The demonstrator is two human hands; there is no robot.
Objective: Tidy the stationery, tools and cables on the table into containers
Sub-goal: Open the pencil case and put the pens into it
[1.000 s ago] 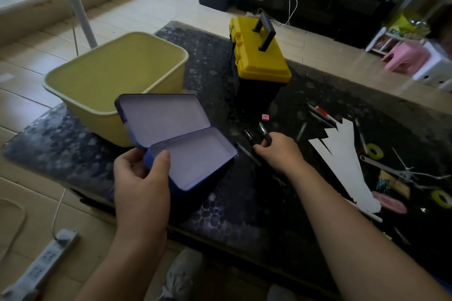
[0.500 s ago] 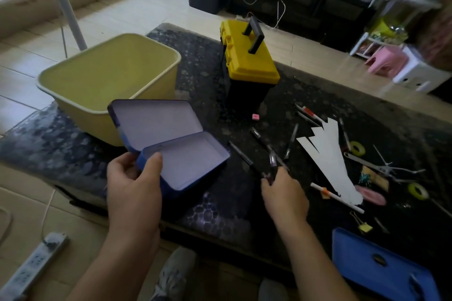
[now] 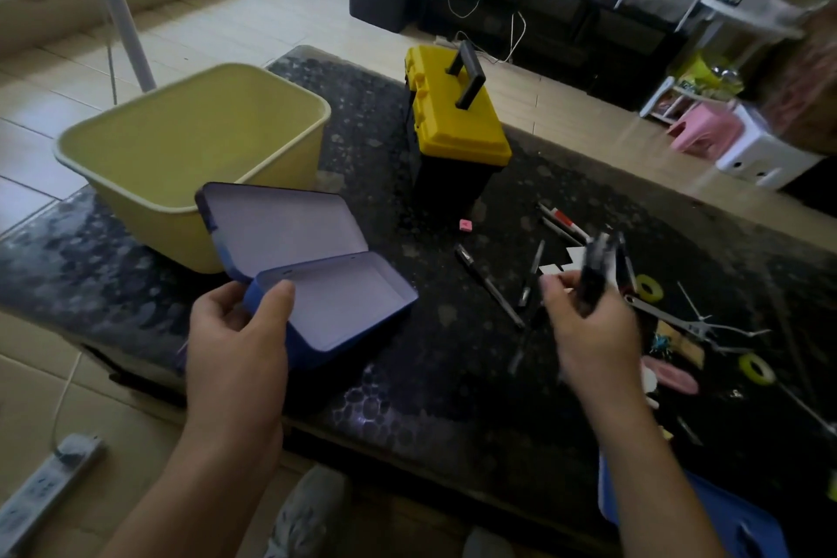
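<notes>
My left hand (image 3: 235,344) grips the near end of an open blue pencil tin (image 3: 335,304), its lid tipped back and its pale inside bare. To the right, my right hand (image 3: 589,331) holds a dark pen or two (image 3: 595,272) raised above the dark table (image 3: 430,376); the motion blurs them. More black pens (image 3: 489,285) lie between the tin and that hand. A red-and-white marker (image 3: 564,220), white paper pieces (image 3: 573,254), a pink eraser (image 3: 465,225), yellow tape rolls (image 3: 647,288), and a metal tool (image 3: 679,322) lie at the right.
A large yellow tub (image 3: 190,150) stands at the back left. A yellow-lidded black toolbox (image 3: 453,136) stands shut behind the pens. A blue tray (image 3: 679,512) sits at the near right edge. A power strip (image 3: 40,489) lies on the floor.
My right hand has picked the dark pens up from the table and lifted them to the right. The tin in my left hand has barely moved.
</notes>
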